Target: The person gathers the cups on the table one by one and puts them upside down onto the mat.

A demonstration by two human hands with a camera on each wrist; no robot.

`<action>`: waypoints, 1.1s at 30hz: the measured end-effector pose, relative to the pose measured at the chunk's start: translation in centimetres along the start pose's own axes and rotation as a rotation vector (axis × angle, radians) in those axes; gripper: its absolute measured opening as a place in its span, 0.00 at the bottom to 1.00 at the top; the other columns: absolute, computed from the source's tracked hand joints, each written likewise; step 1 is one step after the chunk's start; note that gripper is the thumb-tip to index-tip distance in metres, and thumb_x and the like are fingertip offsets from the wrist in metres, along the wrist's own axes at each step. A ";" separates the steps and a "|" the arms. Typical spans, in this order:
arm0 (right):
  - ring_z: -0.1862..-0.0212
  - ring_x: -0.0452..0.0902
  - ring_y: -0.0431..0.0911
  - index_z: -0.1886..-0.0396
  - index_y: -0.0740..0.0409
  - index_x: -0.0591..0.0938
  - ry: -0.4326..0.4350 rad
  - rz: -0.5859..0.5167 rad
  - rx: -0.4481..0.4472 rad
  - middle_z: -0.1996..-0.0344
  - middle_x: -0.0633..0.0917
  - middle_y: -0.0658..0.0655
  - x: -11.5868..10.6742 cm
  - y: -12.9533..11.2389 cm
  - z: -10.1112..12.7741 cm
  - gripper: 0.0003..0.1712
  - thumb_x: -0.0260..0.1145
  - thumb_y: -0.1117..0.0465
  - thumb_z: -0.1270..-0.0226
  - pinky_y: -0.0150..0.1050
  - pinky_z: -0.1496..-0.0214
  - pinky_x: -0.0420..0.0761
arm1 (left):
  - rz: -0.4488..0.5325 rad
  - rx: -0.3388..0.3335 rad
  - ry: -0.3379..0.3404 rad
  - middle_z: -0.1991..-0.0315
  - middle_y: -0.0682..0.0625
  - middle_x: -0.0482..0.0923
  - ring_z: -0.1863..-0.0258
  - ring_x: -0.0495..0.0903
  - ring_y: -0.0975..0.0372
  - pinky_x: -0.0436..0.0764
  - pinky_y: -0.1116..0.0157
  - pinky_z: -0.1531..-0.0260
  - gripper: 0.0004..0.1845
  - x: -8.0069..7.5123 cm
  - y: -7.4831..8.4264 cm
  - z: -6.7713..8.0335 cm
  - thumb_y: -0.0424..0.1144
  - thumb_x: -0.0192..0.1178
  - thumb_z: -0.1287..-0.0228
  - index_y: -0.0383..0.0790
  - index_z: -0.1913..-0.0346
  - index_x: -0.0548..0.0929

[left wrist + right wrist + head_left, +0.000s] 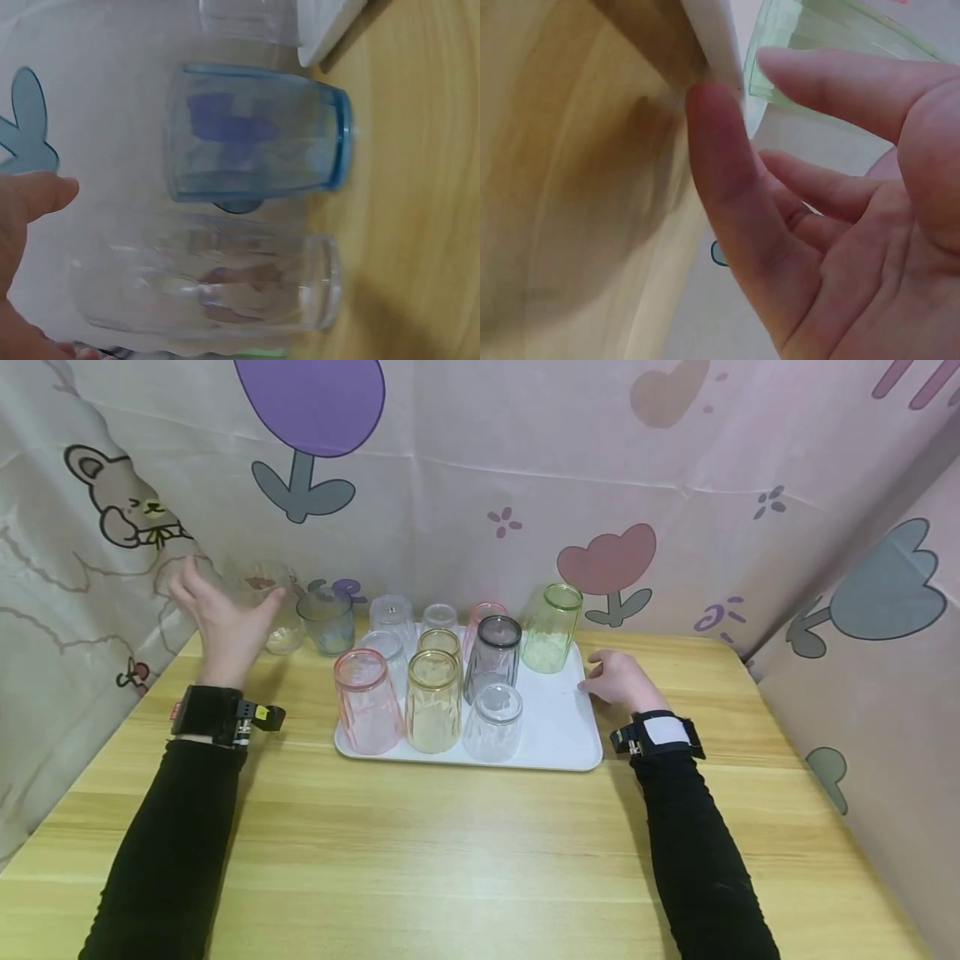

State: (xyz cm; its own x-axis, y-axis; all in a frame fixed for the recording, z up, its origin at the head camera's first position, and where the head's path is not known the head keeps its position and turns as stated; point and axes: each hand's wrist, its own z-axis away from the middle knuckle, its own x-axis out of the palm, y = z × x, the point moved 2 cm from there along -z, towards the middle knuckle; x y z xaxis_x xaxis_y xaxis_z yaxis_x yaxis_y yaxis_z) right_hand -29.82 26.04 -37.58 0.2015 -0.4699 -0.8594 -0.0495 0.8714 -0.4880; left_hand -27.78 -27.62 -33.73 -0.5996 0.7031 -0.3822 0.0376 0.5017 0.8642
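Observation:
My left hand (225, 622), thumb and fingers spread, is beside a tall clear glass (283, 631) at the table's back left. That glass stands upright, and the left wrist view shows a gap between it and the thumb (49, 193). To its right stands a blue glass (259, 135), also upright. My right hand (618, 681) rests its fingertips at the right edge of a white tray (555, 739), fingers loosely bent. A green glass (553, 631) stands upside down on the tray near that hand.
Several more upside-down glasses crowd the tray, among them a pink glass (367, 706), a yellow glass (433, 706), a dark grey glass (492, 664) and a short clear glass (495, 727). A printed curtain (465, 460) hangs behind the wooden table (450, 860).

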 end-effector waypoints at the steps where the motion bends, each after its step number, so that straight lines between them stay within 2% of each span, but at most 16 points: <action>1: 0.53 0.86 0.59 0.28 0.76 0.67 -0.007 -0.007 0.003 0.45 0.82 0.75 0.1 0.0 0.0 0.36 0.67 0.63 0.30 0.52 0.46 0.85 | 0.000 -0.030 -0.024 0.18 0.46 0.30 0.17 0.34 0.58 0.40 0.63 0.22 0.62 0.0 -0.4 -0.1 0.56 0.71 0.37 0.47 0.17 0.35; 6: 0.66 0.88 0.52 0.29 0.76 0.69 -0.038 -0.042 0.023 0.46 0.81 0.75 0.7 0.0 -0.3 0.33 0.65 0.68 0.31 0.42 0.60 0.89 | 0.024 -0.155 -0.159 0.17 0.42 0.28 0.17 0.34 0.50 0.40 0.56 0.20 0.65 0.3 -1.9 -0.6 0.62 0.68 0.36 0.44 0.17 0.29; 8: 0.68 0.87 0.50 0.30 0.77 0.69 -0.042 -0.039 0.026 0.47 0.81 0.75 0.8 0.0 -0.3 0.32 0.65 0.69 0.31 0.40 0.64 0.88 | 0.037 -0.175 -0.197 0.16 0.41 0.29 0.17 0.36 0.48 0.42 0.55 0.20 0.65 0.4 -2.4 -0.8 0.62 0.68 0.36 0.43 0.17 0.29; 12: 0.68 0.86 0.49 0.30 0.76 0.70 -0.038 -0.023 0.035 0.47 0.81 0.74 0.9 0.0 -0.4 0.32 0.65 0.69 0.32 0.38 0.64 0.87 | 0.048 -0.170 -0.238 0.16 0.39 0.35 0.17 0.41 0.48 0.46 0.53 0.19 0.62 0.5 -3.1 -1.1 0.61 0.66 0.33 0.44 0.17 0.32; 19: 0.69 0.87 0.49 0.29 0.77 0.69 -0.044 -0.030 0.038 0.46 0.81 0.75 0.9 0.1 -0.4 0.32 0.64 0.71 0.32 0.39 0.64 0.88 | 0.020 -0.143 -0.269 0.17 0.38 0.43 0.18 0.46 0.47 0.48 0.50 0.20 0.59 0.7 -3.7 -1.3 0.62 0.64 0.32 0.44 0.16 0.35; 33: 0.66 0.87 0.51 0.29 0.75 0.69 -0.039 -0.004 0.057 0.46 0.81 0.74 1.0 0.1 -0.5 0.32 0.65 0.70 0.31 0.40 0.62 0.88 | 0.043 -0.191 -0.239 0.16 0.43 0.41 0.18 0.46 0.50 0.49 0.51 0.20 0.58 0.1 -3.1 -1.0 0.63 0.63 0.32 0.49 0.16 0.34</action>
State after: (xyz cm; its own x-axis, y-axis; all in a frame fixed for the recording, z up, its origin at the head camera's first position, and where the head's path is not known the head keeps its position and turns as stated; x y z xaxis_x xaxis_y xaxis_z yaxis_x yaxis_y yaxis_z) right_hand -30.13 25.54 -38.60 0.2398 -0.4688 -0.8501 0.0070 0.8765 -0.4813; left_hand -28.74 -29.58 -36.16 -0.3952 0.8314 -0.3907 -0.1059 0.3812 0.9184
